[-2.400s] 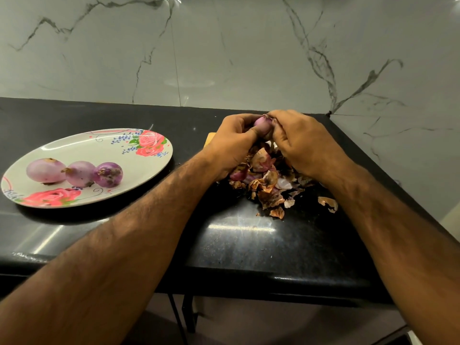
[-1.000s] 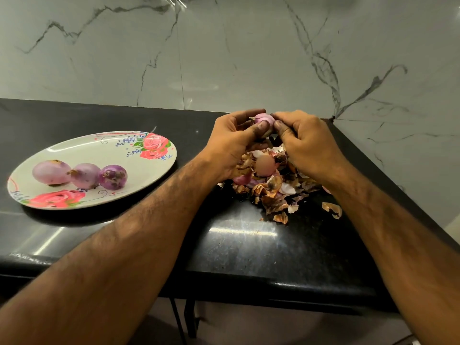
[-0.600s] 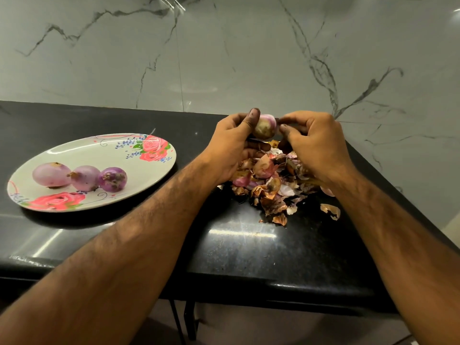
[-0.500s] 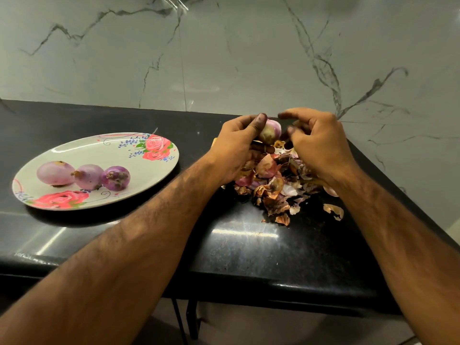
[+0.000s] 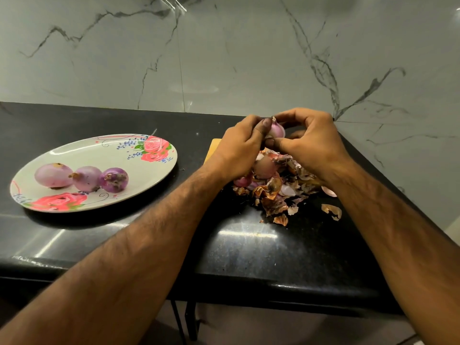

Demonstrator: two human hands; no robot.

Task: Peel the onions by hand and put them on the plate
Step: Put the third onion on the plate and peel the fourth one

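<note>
Onion [image 5: 276,129] sat right of centre, above skins [image 5: 272,192], held between our hands. Our left hand [image 5: 239,145] gripped it, thumb curled over its left side. Our right hand [image 5: 311,143] pinched it from right, fingers curled. At left, plate [image 5: 154,170] lay on counter [image 5: 99,235], with three peeled onions [image 5: 84,178] side by side on its left part.

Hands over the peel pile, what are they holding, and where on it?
One small onion: the left hand grips its left side, thumb on the upper left; the right hand pinches it from the right, thumb beneath.
</note>
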